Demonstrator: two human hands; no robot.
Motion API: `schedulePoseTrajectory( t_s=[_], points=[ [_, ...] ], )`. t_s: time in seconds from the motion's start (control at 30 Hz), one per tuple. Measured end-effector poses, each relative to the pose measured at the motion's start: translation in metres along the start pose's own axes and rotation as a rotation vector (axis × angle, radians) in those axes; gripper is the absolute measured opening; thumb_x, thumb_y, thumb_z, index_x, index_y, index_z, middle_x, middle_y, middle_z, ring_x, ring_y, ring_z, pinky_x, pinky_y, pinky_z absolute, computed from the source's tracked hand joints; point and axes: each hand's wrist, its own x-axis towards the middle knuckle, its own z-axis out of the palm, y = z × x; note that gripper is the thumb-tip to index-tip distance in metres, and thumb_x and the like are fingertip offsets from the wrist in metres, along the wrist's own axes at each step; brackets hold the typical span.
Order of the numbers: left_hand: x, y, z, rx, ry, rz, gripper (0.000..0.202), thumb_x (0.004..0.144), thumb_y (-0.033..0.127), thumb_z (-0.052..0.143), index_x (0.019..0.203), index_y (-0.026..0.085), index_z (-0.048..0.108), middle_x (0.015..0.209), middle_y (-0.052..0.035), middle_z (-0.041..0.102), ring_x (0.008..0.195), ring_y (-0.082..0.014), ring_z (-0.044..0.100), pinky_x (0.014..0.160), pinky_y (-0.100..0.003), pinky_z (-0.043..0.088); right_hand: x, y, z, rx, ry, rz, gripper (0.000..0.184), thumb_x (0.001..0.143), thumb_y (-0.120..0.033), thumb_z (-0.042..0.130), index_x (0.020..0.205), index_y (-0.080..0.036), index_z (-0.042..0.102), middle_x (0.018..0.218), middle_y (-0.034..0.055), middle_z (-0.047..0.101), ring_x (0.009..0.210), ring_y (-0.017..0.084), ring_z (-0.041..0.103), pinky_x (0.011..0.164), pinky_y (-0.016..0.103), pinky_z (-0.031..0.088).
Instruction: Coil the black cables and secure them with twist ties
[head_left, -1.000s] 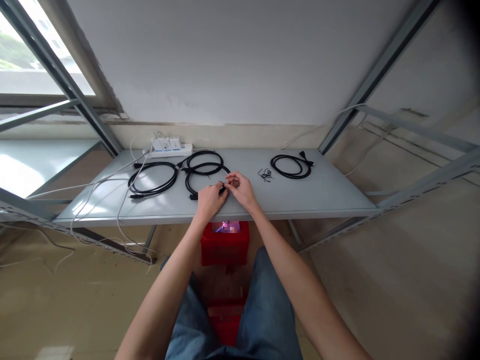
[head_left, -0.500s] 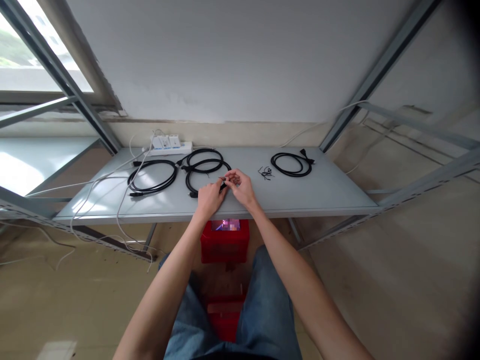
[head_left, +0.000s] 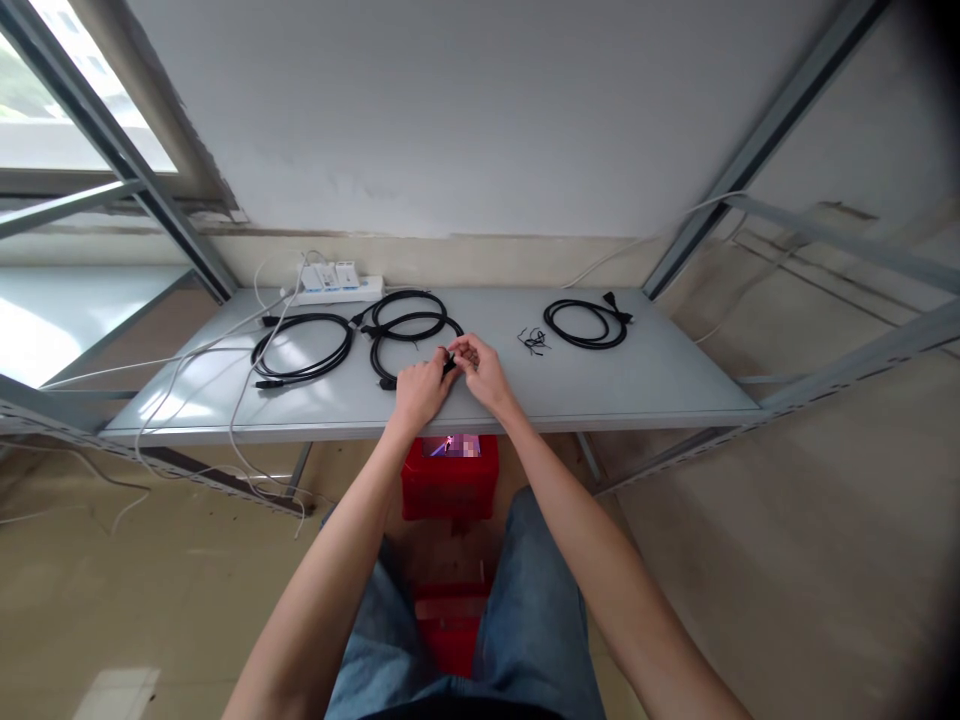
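A coiled black cable lies near the front of the shelf, its right side running under my hands. My left hand is closed on that side of the coil. Thumb and fingers of my right hand pinch together right against the left fingertips, at the cable; whatever small piece is between them is too hidden to name. Just right of the hands is a small heap of thin black twist ties.
More coiled black cables lie on the grey shelf: one at the left, one behind, one at the right. A white power strip with plugs and loose white cords stands back left. Below is a red box.
Both hands stay at the same spot on the coil, with small finger movements. A thin dark strand seen earlier by the left thumb no longer shows clearly. The view has shifted slightly.
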Motion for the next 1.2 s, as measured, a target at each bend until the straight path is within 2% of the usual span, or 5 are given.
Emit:
schedulePoseTrajectory(
  t_s=[0.37, 0.57, 0.8, 1.0, 1.2],
  points=[
    [-0.001, 0.000, -0.002, -0.026, -0.004, 0.017, 0.052, 0.109, 0.059, 0.039, 0.149, 0.027, 0.050, 0.109, -0.0137, 0.080, 0.108, -0.0342, 0.075, 0.091, -0.037, 0.049, 0.000, 0.023, 0.002, -0.058, 0.039, 0.032, 0.020, 0.088, -0.020, 0.052, 0.107, -0.026, 0.054, 0.082, -0.0019, 0.054, 0.079, 0.019, 0.058, 0.081, 0.034, 0.051],
    [-0.003, 0.000, -0.003, -0.044, 0.015, 0.026, 0.051, 0.113, 0.048, 0.025, 0.148, 0.028, 0.055, 0.107, -0.0134, 0.080, 0.101, -0.0325, 0.076, 0.088, -0.036, 0.047, 0.001, 0.028, 0.002, -0.044, 0.047, 0.017, 0.017, 0.090, -0.023, 0.053, 0.107, -0.026, 0.053, 0.084, -0.0009, 0.054, 0.082, 0.019, 0.059, 0.087, 0.036, 0.051],
    [-0.001, -0.001, -0.003, -0.115, 0.049, -0.007, 0.056, 0.113, 0.053, 0.020, 0.137, 0.029, 0.064, 0.105, -0.0116, 0.080, 0.101, -0.0311, 0.075, 0.084, -0.035, 0.046, 0.004, 0.026, 0.001, 0.061, -0.032, 0.058, 0.020, 0.093, -0.030, 0.058, 0.109, -0.027, 0.048, 0.081, -0.0025, 0.055, 0.082, 0.020, 0.061, 0.088, 0.037, 0.053],
    [0.001, -0.002, 0.000, -0.141, 0.071, -0.034, 0.052, 0.113, 0.051, 0.023, 0.129, 0.028, 0.067, 0.105, -0.0101, 0.080, 0.101, -0.0301, 0.074, 0.083, -0.033, 0.045, 0.005, 0.025, 0.000, 0.112, -0.068, 0.077, 0.023, 0.090, -0.025, 0.058, 0.110, -0.027, 0.047, 0.080, -0.0038, 0.056, 0.079, 0.018, 0.061, 0.086, 0.035, 0.054],
    [0.002, -0.003, 0.000, -0.206, 0.078, -0.055, 0.051, 0.114, 0.049, 0.025, 0.127, 0.028, 0.070, 0.103, -0.0098, 0.079, 0.099, -0.0296, 0.073, 0.079, -0.033, 0.043, 0.005, 0.022, -0.001, 0.162, -0.115, 0.061, 0.026, 0.087, -0.028, 0.061, 0.108, -0.027, 0.046, 0.080, -0.0039, 0.057, 0.077, 0.017, 0.058, 0.080, 0.033, 0.050]
  ],
)
